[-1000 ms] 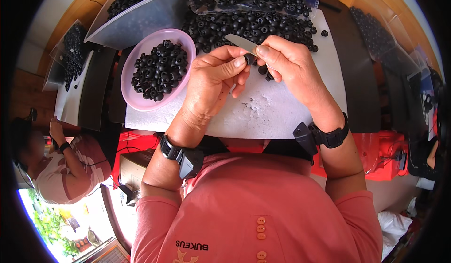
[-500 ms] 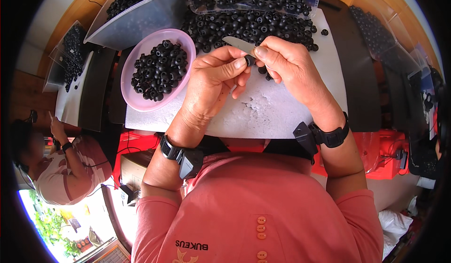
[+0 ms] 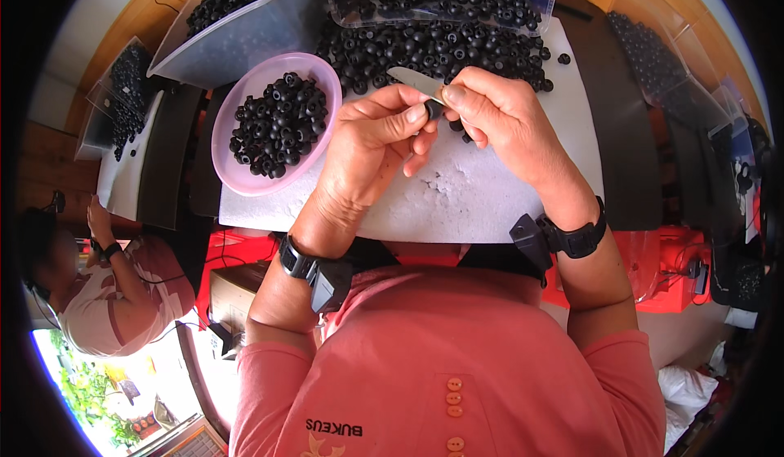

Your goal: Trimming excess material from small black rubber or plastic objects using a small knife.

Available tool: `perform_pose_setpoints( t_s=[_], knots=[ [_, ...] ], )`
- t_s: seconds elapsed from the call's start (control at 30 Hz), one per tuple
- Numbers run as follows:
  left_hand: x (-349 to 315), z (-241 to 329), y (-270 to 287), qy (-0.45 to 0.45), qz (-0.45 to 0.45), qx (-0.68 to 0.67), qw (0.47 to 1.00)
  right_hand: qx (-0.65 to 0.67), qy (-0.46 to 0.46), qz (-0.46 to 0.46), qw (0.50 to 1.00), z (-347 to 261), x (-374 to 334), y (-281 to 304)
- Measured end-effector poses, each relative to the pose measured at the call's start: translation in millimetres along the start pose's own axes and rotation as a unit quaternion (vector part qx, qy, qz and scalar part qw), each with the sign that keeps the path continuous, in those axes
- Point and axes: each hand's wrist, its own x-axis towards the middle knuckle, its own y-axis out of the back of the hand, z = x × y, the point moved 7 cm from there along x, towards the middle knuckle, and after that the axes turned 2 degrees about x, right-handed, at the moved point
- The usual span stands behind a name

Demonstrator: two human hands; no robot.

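Observation:
Between thumb and fingers, my left hand (image 3: 374, 134) pinches a small round black part with a hollow end (image 3: 434, 110). My right hand (image 3: 502, 118) is closed on a short-bladed knife (image 3: 414, 80), its blade pointing up and to the left. The knife lies right at the black part, and both hands meet over the white board (image 3: 506, 196). A pink oval bowl (image 3: 222, 142) of similar black parts stands left of my left hand. Just beyond my fingers spreads a heap of loose black parts (image 3: 441, 44). A few more lie partly hidden beneath my right hand.
A grey plastic bin (image 3: 237, 36) of black parts leans at the back left, and a clear bin (image 3: 441, 0) lies tipped behind the heap. More clear bins (image 3: 670, 65) stand far right. On the left, another person (image 3: 114, 294) sits by a second white board (image 3: 131, 171).
My hands stay together over the board, with the knife and the black part shifted only slightly. The person on the left has moved a hand a little.

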Motion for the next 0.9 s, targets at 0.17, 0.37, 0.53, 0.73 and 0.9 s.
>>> perform_pose_setpoints(
  t_s=[0.17, 0.37, 0.53, 0.73, 0.9],
  knots=[
    [1, 0, 0, 0.008, -0.012, 0.003, 1.000, -0.008, -0.003, -0.012, 1.000, -1, 0, 0],
    [0, 1, -2, -0.002, -0.003, 0.017, 1.000, -0.011, 0.006, -0.009, 1.000, -2, 1, 1],
    [0, 0, 1, 0.011, 0.000, 0.002, 1.000, -0.044, 0.015, -0.017, 0.999, -5, -1, 1],
    [1, -3, 4, 0.018, 0.009, 0.012, 1.000, -0.079, 0.061, -0.016, 0.995, -9, 0, -1],
    [-1, -3, 7, 0.019, 0.017, 0.016, 1.000, -0.096, 0.086, -0.011, 0.992, -14, -2, -4]
  ],
)
